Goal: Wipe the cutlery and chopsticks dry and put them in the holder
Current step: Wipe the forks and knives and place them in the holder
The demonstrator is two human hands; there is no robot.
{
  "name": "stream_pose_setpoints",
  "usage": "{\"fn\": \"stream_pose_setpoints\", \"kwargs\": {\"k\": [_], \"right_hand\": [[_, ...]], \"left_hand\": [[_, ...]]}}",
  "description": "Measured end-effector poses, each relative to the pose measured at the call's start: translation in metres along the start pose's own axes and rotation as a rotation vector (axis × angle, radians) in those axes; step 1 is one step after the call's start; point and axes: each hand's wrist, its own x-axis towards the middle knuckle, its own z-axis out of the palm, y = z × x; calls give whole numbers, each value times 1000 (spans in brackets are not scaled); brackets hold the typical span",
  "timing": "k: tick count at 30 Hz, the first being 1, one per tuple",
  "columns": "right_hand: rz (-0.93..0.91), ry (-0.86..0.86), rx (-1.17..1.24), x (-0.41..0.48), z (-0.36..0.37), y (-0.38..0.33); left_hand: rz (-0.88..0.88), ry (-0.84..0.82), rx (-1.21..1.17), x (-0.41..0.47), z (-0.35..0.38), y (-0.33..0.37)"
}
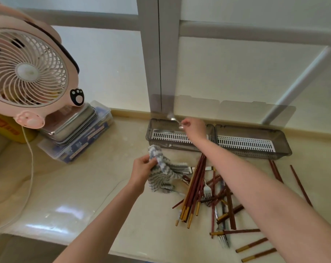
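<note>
Spoon (172, 118), shiny metal, pinched over slotted holder (160, 138), striped cloth (165, 170) bunched

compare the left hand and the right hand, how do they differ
The left hand grips a grey-and-white striped cloth; the right hand pinches a blurred piece of silver cutlery. The left hand is close in, beside the chopsticks; the right hand reaches farther out, over the left compartment of the holder. Both hold something.

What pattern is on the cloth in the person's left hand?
The cloth has grey and white zigzag stripes; the head view shows it.
</note>
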Motion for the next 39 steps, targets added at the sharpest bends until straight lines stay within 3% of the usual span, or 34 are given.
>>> {"fn": "stream_pose_setpoints", "kwargs": {"k": [2, 4, 11, 13, 15, 16, 18, 20, 22, 27, 31, 33, 36, 39], "right_hand": [[-42, -94, -342, 17, 8, 16], [-40, -191, -501, 25, 18, 27], [55, -364, -432, 28, 38, 41], [-75, -250, -332, 16, 27, 40], [-334, -99, -260, -8, 14, 38], [-455, -94, -239, -21, 10, 40], [-569, -275, -320, -45, 7, 50], [-503, -483, -686, -56, 7, 64], [-380, -503, -1016, -58, 7, 78], [-248, -459, -1208, -61, 6, 88], [-209, -436, -965, -61, -3, 96], [-88, -373, -578, -62, -12, 93], [88, -200, 206, -69, -20, 67], [133, -229, 562, -85, -25, 29]], "left_hand": [[-12, 22, 0, -1, -6, -3], [-28, 60, -15, 1, -10, -7], [-50, 90, -47, 5, -14, -11], [-62, 78, -35, 6, -14, -14], [-73, 77, -32, 8, -13, -17], [-81, 80, -40, 9, -13, -20], [-117, 79, -65, 11, -14, -25], [-158, 62, -92, 12, -12, -28], [-175, 46, -105, 12, -8, -30], [-170, 16, -111, 9, 4, -25], [-168, -4, -154, 7, 5, -23], [-164, -5, -224, 7, 4, -23], [-172, 11, -305, 6, 7, -24], [-165, 15, -346, 4, 16, -20]]}}
